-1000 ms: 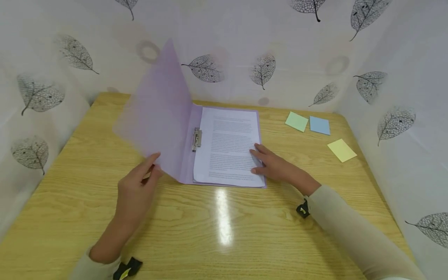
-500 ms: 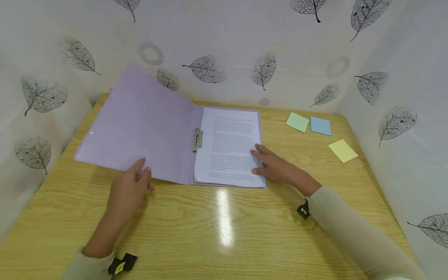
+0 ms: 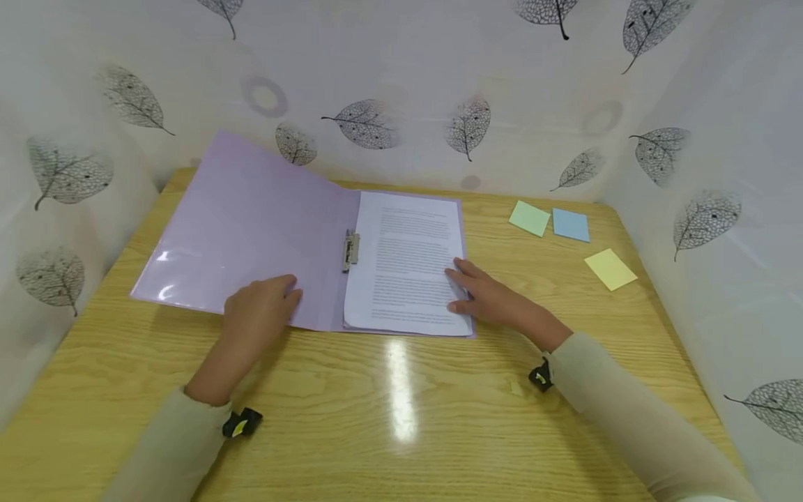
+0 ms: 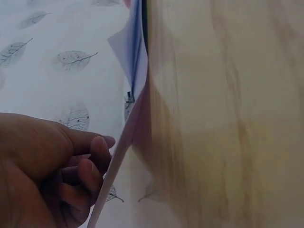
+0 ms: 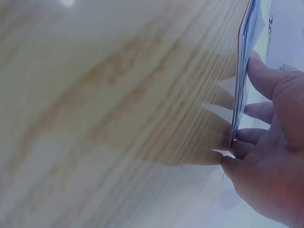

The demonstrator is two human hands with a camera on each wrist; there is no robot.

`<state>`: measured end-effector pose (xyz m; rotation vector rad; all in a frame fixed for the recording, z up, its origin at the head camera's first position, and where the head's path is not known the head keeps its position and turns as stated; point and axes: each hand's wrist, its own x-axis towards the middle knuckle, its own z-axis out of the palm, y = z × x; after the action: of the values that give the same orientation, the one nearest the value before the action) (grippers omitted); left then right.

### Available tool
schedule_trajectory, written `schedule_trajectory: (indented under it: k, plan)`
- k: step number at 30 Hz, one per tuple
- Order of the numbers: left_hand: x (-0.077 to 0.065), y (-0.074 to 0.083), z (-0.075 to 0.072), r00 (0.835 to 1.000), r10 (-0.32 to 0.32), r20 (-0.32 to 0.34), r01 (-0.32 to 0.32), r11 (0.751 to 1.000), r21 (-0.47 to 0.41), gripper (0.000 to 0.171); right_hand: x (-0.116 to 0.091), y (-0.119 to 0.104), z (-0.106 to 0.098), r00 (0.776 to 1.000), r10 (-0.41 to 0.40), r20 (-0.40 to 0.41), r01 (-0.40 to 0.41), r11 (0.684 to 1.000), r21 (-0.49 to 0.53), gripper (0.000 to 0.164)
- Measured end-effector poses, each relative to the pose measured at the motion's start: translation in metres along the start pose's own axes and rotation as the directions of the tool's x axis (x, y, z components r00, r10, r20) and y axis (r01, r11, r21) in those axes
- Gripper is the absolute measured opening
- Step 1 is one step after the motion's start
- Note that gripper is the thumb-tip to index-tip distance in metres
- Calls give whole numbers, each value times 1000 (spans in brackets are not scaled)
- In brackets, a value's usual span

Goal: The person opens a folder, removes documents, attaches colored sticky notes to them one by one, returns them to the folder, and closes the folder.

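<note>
Purple folder (image 3: 320, 258) lies spread toward the back of a desk, left of center in the head view, its left-hand cover (image 3: 238, 223) lower than in the two preceding pictures, where it stood raised and then swung leftward. It now leans nearly flat, its near-left corner apparently off the wood, and the swing leaves the stack of printed sheets (image 3: 410, 261) on the right side fully exposed and, by all appearances, the folder ready to be worked in. The left hand (image 3: 260, 307) has shifted onto the cover near its lower edge, fingers loosely bent against the inner face with no pinch to be seen; the right hand (image 3: 492, 296) rests on the pages' right edge, fingers spread wide, as it did a second ago. A metal clip (image 3: 350, 251) sits along the spine, just left of the sheets; whether it is fastened cannot be told. Behind, pale drapery (image 3: 401, 56) printed with skeletal leaves surrounds the wood-grain tabletop (image 3: 326, 404), which carries a bright streak of reflected light. Beige sleeves (image 3: 640, 411) cover both forearms, while small notes in yellow (image 3: 611, 270), green (image 3: 530, 219) and blue (image 3: 571, 225) lie at far right, well apart from the left hand.
</note>
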<state>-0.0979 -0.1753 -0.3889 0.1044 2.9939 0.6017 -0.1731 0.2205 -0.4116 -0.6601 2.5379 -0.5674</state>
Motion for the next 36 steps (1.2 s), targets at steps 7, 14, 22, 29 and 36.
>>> schedule_trajectory:
  k: [7, 14, 22, 29, 36]
  plan:
    - [37, 0, 15, 999, 15, 34, -13, 998, -64, 25, 0, -3, -2, 1000, -4, 1, 4, 1000, -6, 78]
    - [68, 8, 24, 997, 37, 71, -26, 988, -152, 26, 1, -5, -2, 1000, 7, 8, -7, 1000, -1, 77]
    - [96, 11, 29, 991, 19, 132, 6, 983, -185, 30, 0, -4, 1, 1000, 11, 8, -11, 1000, 26, 76]
    - [107, 6, 28, 980, 35, 198, 16, 969, -248, 31, -2, -6, 0, 1000, 13, -3, -13, 999, 30, 76]
    - [106, 3, 30, 974, 58, 219, 4, 961, -275, 31, -2, -4, 1, 1000, 11, 0, -11, 1000, 19, 75]
